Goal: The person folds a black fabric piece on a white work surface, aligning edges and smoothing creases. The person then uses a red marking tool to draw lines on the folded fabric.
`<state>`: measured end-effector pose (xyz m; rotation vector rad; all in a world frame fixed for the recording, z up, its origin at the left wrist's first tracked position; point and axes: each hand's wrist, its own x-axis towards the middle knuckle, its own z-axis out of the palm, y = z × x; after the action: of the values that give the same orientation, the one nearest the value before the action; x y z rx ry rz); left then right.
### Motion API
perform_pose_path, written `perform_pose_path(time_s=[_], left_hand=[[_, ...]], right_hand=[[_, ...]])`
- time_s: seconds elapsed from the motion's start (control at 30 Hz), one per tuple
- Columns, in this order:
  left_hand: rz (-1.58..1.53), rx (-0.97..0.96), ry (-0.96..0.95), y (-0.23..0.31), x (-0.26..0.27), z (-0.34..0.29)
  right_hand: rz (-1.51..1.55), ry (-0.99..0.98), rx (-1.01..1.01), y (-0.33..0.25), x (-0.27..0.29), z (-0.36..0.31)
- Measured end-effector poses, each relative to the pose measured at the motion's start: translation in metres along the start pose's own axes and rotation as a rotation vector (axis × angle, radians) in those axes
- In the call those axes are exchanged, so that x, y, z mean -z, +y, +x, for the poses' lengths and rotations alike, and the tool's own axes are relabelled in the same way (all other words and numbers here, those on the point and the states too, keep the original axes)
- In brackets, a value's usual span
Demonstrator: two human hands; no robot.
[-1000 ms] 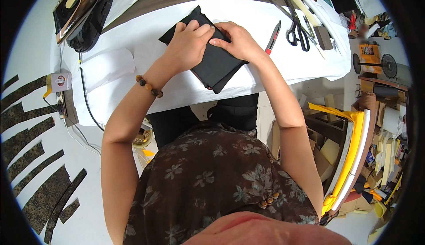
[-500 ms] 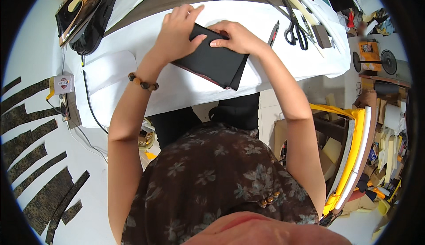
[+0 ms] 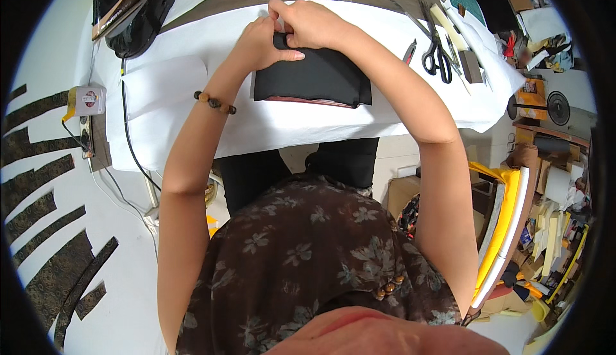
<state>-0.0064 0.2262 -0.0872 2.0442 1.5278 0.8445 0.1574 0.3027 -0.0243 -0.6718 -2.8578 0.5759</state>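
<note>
A folded black cloth (image 3: 311,82) lies on the white-covered table, with a thin dark red edge showing along its near side. My left hand (image 3: 262,45) grips its far left corner, the thumb pressed flat on top and the other fingers over the far edge. Right beside it, my right hand (image 3: 312,24) pinches the same far edge with bent fingers. The two hands nearly touch, and they hide what lies between the fingertips.
An iron (image 3: 138,8) stands at the far left, its black cord (image 3: 128,124) hanging over the table edge. To the right lie black-handled scissors (image 3: 437,60), a cutter knife (image 3: 410,52) and a dark block (image 3: 471,66). Patterned fabric strips (image 3: 61,278) are spread at the left.
The cloth has turned so its near edge runs almost level. My right hand has moved left and away from me to the far corner, close beside my left hand.
</note>
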Motion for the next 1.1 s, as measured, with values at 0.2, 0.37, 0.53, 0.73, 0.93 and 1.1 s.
perform_pose_path(time_s=[0.2, 0.37, 0.53, 0.73, 0.93, 1.1], left_hand=[[0.028, -0.064, -0.027, -0.024, -0.007, 0.007], [0.147, 0.000, -0.081, -0.017, -0.003, 0.006], [0.144, 0.064, -0.145, -0.017, 0.000, 0.008], [0.159, 0.055, -0.100, -0.013, -0.002, 0.006], [0.183, 0.139, -0.111, -0.017, -0.001, 0.005], [0.319, 0.102, 0.097, -0.001, -0.001, -0.011]], right_hand=[[-0.140, -0.165, -0.078, -0.003, 0.009, 0.008], [-0.043, -0.222, -0.169, 0.021, 0.020, -0.023], [-0.019, -0.225, -0.207, 0.037, 0.031, -0.052], [-0.088, -0.284, -0.349, 0.044, 0.043, -0.075], [-0.071, -0.188, -0.388, 0.051, 0.048, -0.082], [0.218, 0.403, -0.512, 0.083, 0.039, -0.121]])
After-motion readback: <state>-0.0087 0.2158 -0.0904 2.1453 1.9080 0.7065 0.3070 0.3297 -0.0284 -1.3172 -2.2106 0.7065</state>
